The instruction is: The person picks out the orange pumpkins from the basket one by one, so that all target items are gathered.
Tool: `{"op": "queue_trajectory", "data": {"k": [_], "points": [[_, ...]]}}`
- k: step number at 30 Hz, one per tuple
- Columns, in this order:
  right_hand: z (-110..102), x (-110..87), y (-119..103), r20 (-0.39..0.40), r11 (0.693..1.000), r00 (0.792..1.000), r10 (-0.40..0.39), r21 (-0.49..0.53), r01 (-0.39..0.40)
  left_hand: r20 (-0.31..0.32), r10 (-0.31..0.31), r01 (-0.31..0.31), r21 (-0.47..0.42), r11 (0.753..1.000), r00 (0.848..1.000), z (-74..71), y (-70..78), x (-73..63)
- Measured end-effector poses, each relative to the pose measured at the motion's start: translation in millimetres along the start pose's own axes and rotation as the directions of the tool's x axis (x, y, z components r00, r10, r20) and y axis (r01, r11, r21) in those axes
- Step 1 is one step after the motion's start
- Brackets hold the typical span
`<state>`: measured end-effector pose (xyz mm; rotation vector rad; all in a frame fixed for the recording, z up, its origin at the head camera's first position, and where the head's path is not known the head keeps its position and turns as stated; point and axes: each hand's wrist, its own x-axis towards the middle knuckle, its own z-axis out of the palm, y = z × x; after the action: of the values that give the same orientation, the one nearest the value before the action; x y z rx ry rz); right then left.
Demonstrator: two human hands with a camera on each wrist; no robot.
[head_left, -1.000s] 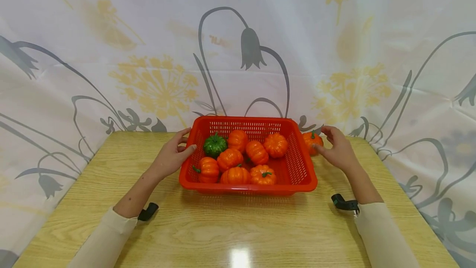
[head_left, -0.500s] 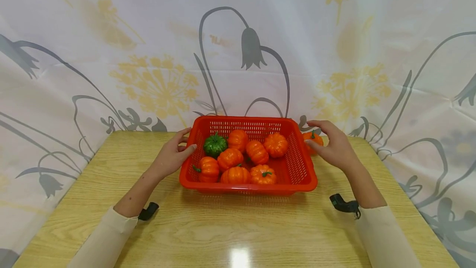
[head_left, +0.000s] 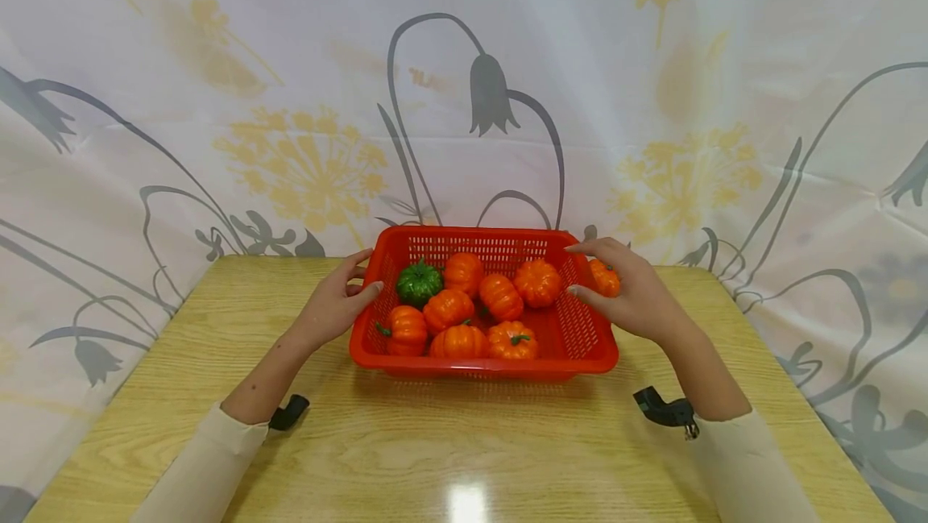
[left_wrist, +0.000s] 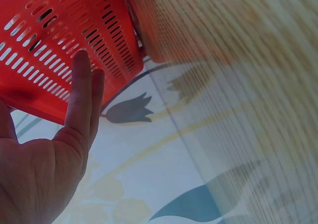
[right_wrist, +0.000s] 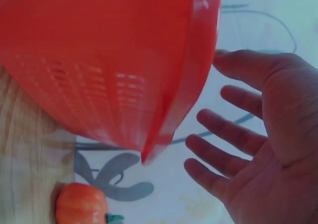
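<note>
A red plastic basket (head_left: 484, 366) stands on the table, holding several orange toy pumpkins (head_left: 461, 342) and one green pumpkin (head_left: 419, 284). My left hand (head_left: 336, 305) is at its left rim, thumb by the top edge. In the left wrist view, straight fingers (left_wrist: 79, 92) lie along the slotted outer wall. My right hand (head_left: 638, 289) is spread at the right rim. The right wrist view shows the thumb close to the rim and the other fingers (right_wrist: 231, 129) apart from the wall. Behind that hand, a single orange pumpkin (head_left: 605, 277) sits outside the basket, partly hidden.
The wooden table (head_left: 464, 434) extends in front of the basket and to both sides. A patterned curtain (head_left: 464, 104) hangs just behind its far edge. Black wrist cameras (head_left: 663, 408) are strapped below both hands.
My right hand has moved left from beside the loose pumpkin to the basket's right rim, covering part of that pumpkin. The left hand and the basket have stayed put.
</note>
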<state>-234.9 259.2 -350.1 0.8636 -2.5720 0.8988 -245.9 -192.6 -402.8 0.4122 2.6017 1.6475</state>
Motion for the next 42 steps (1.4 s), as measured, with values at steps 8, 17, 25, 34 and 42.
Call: {"op": "queue_trajectory", "data": {"k": [8,17,25,34,42], "points": [[13,1.8,-15,0.083,0.998,0.995,-0.054,0.018,0.052,-0.001,-0.002,0.002,0.009,1.0,1.0,-0.3,-0.1,-0.2],[27,1.4,-31,0.185,0.995,0.978,-0.091,0.064,0.081,-0.002,-0.008,0.008,0.015,1.0,1.0,-0.2,0.8,-0.7],[40,3.7,-34,0.249,0.992,0.961,-0.12,0.067,0.107,-0.001,-0.009,0.009,0.013,1.0,1.0,-0.6,-0.4,-0.4],[49,10.2,-35,0.393,0.993,0.912,-0.118,0.068,0.099,-0.005,-0.009,0.009,0.01,1.0,1.0,-0.6,-0.8,-0.6],[54,16.8,-30,0.466,0.976,0.858,-0.216,0.111,0.185,-0.01,-0.008,0.008,0.013,1.0,1.0,0.2,-2.2,0.8]]}}
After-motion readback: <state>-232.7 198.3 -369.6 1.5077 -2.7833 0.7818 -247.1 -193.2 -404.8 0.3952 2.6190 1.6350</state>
